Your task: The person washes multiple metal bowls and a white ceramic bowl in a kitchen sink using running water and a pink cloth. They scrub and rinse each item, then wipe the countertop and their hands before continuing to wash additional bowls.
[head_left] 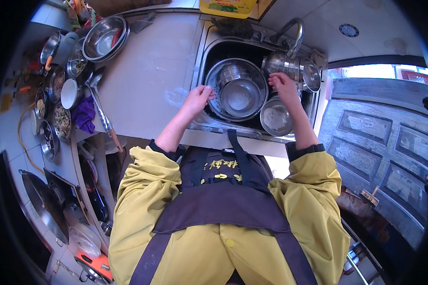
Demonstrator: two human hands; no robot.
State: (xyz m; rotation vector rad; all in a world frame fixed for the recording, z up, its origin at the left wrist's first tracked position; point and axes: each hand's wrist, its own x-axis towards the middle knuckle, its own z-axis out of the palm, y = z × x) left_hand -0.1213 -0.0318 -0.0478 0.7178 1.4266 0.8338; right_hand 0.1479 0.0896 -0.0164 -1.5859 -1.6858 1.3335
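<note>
A large steel basin point(215, 105) sits in the left part of the sink, with smaller steel bowls point(240, 97) inside it. My left hand point(199, 98) is at the basin's left rim, its fingers drawn together; whether they grip the rim is unclear. Beyond the basin's right side, my right hand point(284, 86) hovers by a row of stacked steel bowls point(290, 65), fingers curled in and their tips pinched. Anything between those fingertips is too small to make out. Below that hand, another steel bowl point(276, 117) rests at the sink's front right.
A curved faucet point(297, 40) rises behind the sink point(200, 71). Along the counter's left stand nested steel bowls point(97, 40), dishes of food point(62, 121), a white bowl point(70, 93), a purple cloth point(84, 115) and long-handled utensils point(100, 102). A panelled wooden door point(366, 126) is at right.
</note>
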